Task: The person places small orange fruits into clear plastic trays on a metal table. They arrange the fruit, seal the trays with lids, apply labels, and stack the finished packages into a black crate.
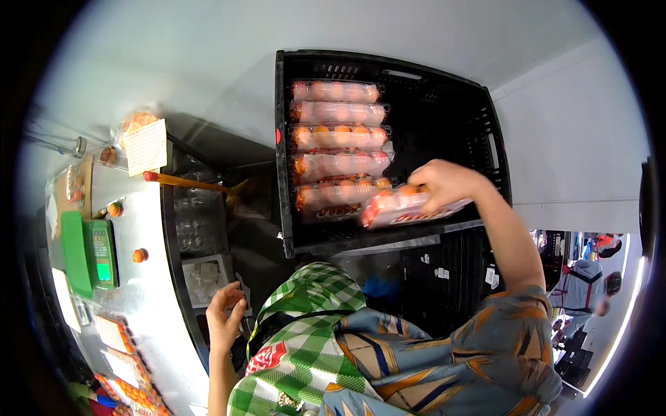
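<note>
My right hand point(445, 187) grips a clear plastic pack of orange-red fruit point(387, 208), slightly blurred, over the near side of a black plastic crate point(364, 244). Inside the crate, along its left side, several similar fruit packs point(341, 138) lie in a row. The held pack is tilted, and its left end is close to the nearest pack of that row. My left hand point(226, 312) is beside the white worktable, holding nothing, with its fingers loosely curled and apart.
On the white worktable point(151, 291) at left are a green scale point(99, 249), loose fruits point(140, 255) and more packs point(125, 364). A stick with a red tip point(182, 180) juts past the table's edge. Black crates point(442, 275) are stacked below. Another person point(583, 286) is at far right.
</note>
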`<state>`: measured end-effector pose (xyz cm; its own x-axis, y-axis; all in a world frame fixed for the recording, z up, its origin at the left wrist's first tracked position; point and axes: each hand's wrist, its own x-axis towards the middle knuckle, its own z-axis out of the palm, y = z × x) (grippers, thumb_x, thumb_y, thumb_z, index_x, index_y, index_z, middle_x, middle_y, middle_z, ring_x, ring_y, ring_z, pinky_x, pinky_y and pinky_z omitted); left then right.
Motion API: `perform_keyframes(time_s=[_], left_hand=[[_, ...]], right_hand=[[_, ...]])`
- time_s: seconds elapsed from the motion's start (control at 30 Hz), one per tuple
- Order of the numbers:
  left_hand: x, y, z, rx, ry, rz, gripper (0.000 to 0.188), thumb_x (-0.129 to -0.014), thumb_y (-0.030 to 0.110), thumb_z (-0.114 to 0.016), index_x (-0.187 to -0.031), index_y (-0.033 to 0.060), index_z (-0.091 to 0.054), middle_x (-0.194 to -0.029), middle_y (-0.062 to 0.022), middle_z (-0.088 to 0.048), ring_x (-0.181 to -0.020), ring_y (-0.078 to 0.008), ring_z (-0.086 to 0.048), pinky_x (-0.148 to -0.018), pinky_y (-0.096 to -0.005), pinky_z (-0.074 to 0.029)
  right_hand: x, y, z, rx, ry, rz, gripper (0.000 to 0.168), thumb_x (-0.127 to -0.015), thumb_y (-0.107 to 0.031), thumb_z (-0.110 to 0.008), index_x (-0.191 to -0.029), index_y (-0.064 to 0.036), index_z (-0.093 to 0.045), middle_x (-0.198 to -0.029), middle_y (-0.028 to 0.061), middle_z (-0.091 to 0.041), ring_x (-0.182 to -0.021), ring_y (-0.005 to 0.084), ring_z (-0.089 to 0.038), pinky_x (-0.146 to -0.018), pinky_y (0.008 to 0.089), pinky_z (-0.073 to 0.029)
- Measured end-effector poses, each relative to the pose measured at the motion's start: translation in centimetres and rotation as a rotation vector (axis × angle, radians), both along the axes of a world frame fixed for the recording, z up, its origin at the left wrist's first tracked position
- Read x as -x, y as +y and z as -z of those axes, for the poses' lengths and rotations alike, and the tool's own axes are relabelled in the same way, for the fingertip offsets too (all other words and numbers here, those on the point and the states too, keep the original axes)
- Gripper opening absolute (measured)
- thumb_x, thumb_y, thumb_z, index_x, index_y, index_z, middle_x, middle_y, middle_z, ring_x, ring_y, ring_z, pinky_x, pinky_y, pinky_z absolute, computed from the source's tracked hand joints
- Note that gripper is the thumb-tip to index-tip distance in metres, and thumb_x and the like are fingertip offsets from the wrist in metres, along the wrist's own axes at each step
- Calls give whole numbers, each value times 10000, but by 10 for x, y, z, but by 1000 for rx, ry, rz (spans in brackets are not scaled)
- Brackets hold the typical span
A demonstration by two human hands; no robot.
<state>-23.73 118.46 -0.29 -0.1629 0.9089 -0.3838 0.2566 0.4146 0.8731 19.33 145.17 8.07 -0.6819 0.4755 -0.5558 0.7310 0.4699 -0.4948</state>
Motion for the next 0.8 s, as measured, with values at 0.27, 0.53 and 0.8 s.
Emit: perform_keyframes(time_s=[0.27,0.53,0.8], left_hand=[[-64,78,-60,-327,107,235,324,-737,-45,-660,-1055,14,-631,-861,-103,-622,-793,-195,-632,-726,-288,-502],[-162,167,-28,-627,585,686,397,-717,109,-698,-1093,72,-577,-1069,-92,-552,-954,-297,-567,-864,-397,-443],[-160,177,-18,-470,613,879,390,-684,145,-733,-1048,136,-595,-1002,-47,-552,-949,-260,-577,-839,-394,-445]], right_hand=[[89,-20,81,-54,110,-60,394,-649,-333,-713,-787,23,-615,-773,190,-613,-751,346,-609,-646,430,-458],[83,6,80,-394,409,184,190,-784,-187,-657,-901,-42,-617,-903,115,-570,-940,304,-563,-768,406,-465],[96,5,105,-279,234,77,165,-711,-138,-703,-803,-49,-598,-854,99,-593,-887,301,-584,-728,418,-470]])
